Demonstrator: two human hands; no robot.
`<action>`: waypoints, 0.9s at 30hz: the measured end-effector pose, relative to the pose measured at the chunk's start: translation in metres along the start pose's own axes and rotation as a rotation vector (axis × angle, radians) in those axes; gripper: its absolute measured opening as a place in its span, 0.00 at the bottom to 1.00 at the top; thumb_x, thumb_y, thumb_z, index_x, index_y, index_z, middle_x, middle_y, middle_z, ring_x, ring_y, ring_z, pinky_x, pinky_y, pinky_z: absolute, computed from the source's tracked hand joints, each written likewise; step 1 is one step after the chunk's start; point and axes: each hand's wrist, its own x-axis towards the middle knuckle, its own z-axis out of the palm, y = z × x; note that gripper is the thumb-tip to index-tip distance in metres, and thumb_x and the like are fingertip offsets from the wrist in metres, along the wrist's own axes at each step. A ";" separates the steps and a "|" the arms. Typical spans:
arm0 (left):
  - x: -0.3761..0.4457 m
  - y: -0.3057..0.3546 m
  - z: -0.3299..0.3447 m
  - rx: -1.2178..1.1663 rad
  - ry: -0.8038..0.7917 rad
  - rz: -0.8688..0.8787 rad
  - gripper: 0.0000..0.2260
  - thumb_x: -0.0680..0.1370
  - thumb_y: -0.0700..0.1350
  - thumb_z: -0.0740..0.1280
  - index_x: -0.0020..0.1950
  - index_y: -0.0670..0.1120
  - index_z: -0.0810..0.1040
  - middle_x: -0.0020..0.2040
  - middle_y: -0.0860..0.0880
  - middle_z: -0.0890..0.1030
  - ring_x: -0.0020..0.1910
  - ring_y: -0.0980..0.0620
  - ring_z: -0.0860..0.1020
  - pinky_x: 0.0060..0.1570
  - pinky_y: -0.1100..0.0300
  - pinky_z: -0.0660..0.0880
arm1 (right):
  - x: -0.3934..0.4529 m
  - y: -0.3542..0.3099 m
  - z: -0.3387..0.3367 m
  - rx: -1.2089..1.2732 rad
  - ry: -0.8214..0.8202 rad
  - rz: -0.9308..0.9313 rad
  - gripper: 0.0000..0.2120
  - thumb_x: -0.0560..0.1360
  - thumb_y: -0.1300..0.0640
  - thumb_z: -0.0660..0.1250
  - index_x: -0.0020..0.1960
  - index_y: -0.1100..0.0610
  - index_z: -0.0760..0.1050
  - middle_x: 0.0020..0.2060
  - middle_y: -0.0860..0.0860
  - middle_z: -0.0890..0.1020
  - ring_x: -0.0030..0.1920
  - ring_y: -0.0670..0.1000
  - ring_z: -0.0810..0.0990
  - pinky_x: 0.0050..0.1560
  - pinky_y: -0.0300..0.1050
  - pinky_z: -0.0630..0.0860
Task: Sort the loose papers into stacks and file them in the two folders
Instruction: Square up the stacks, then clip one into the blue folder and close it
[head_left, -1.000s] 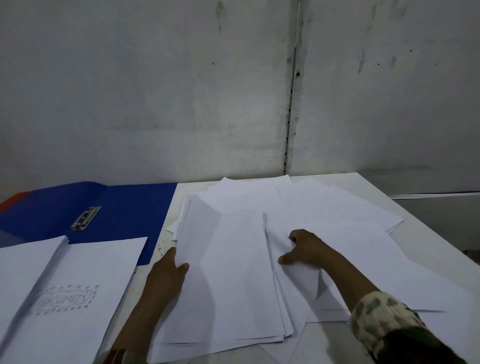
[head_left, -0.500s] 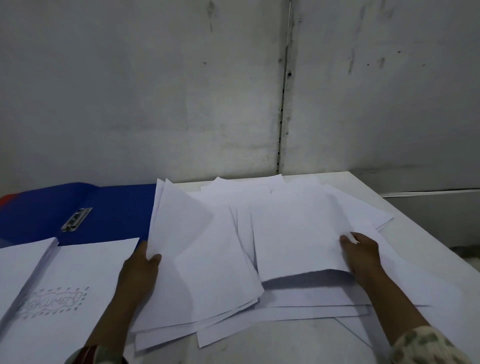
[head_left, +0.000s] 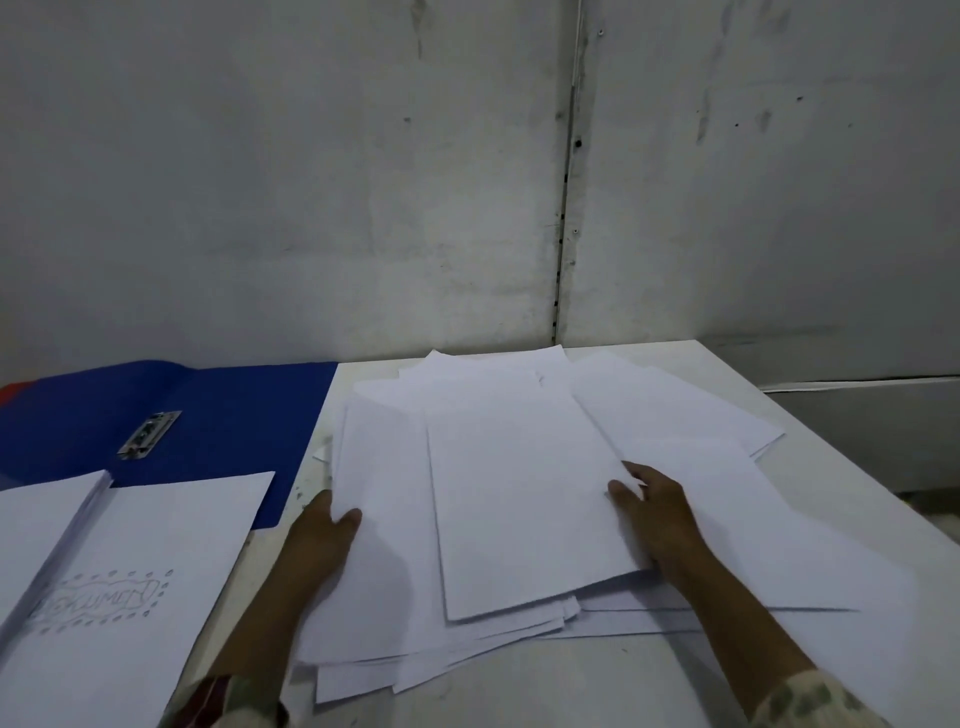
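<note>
A loose heap of blank white papers (head_left: 483, 405) covers the middle of the white table (head_left: 519, 691). My left hand (head_left: 322, 535) grips the left edge of a gathered bundle (head_left: 389, 545), thumb on top. My right hand (head_left: 657, 512) pinches the right edge of the top sheet (head_left: 524, 504), which lies over that bundle. An open blue folder (head_left: 228, 410) with a metal clip (head_left: 148, 434) lies at the far left. In front of it sit a white stack (head_left: 36, 519) and a sheet with a pencilled label (head_left: 98, 603).
A grey wall (head_left: 311, 182) stands right behind the table. More single sheets (head_left: 779, 551) spread under my right forearm toward the table's right edge (head_left: 857, 467). A red strip (head_left: 15, 389) shows at the far left beside the blue folder.
My right hand has carried a sheet leftward and laid it over the bundle in my left hand. The left hand has shifted the bundle slightly and flattened it onto the table.
</note>
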 end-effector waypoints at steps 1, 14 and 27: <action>0.000 0.000 0.001 0.000 0.000 -0.013 0.22 0.81 0.44 0.56 0.73 0.37 0.58 0.73 0.39 0.63 0.72 0.41 0.62 0.70 0.53 0.58 | -0.002 -0.001 0.007 -0.053 -0.032 -0.031 0.20 0.77 0.62 0.62 0.69 0.63 0.68 0.66 0.57 0.73 0.63 0.57 0.73 0.61 0.44 0.69; 0.002 0.001 0.007 0.056 -0.055 0.000 0.23 0.76 0.47 0.66 0.67 0.38 0.66 0.65 0.39 0.73 0.63 0.40 0.72 0.60 0.51 0.69 | -0.024 -0.011 0.055 -0.683 -0.232 -0.291 0.11 0.80 0.48 0.55 0.46 0.52 0.73 0.52 0.55 0.71 0.51 0.55 0.76 0.49 0.43 0.71; 0.004 0.002 0.005 0.128 -0.106 0.015 0.23 0.77 0.43 0.64 0.69 0.39 0.62 0.68 0.41 0.70 0.67 0.42 0.68 0.65 0.54 0.64 | 0.072 -0.007 -0.007 -0.976 -0.235 -0.136 0.48 0.65 0.31 0.66 0.76 0.51 0.51 0.75 0.49 0.58 0.75 0.56 0.52 0.72 0.53 0.53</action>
